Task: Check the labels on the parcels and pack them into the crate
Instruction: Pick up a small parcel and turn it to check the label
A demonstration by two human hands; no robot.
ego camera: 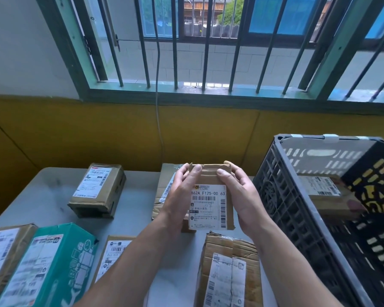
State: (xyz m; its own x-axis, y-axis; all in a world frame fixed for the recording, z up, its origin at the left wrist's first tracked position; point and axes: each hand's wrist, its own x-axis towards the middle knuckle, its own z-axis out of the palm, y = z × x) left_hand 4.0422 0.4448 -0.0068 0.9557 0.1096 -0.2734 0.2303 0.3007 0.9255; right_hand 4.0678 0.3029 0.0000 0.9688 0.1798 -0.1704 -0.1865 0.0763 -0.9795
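The dark slatted crate (284, 202) is standing at the right of the grey worktop (49, 196); one brown labelled parcel (324, 196) is already lying inside it. Everything else is sitting left of the crate. Just beside its near left wall a crumpled carton (228, 269) is lying label up, below the right forearm; further left a flat parcel (114, 251) is lying partly hidden under the left forearm; beyond that a teal box (51, 262) is sitting against a large brown box (2, 251) at the picture's edge; well left of the crate and farther back a small taped parcel (98, 191) is standing alone; a wide carton (164, 187) is lying left of the crate's far corner, mostly hidden behind the hands. Behind the crate a yellow wall (98, 134) is running below a barred window (208, 52), and a grey cable (157, 107) is hanging down it.

The held parcel (211, 196), small, brown and flat, is showing its white barcode label to the camera; it is being held upright just left of the crate and apart from it, with only the right hand between the two; whether its lower edge is touching the worktop I cannot tell. The left grip (182, 191) is clasping its left edge, thumb lying across the top front, fingers curling behind; the right grip (239, 193) is doing the same on the right edge; neither is spreading wide, each closing round the parcel.
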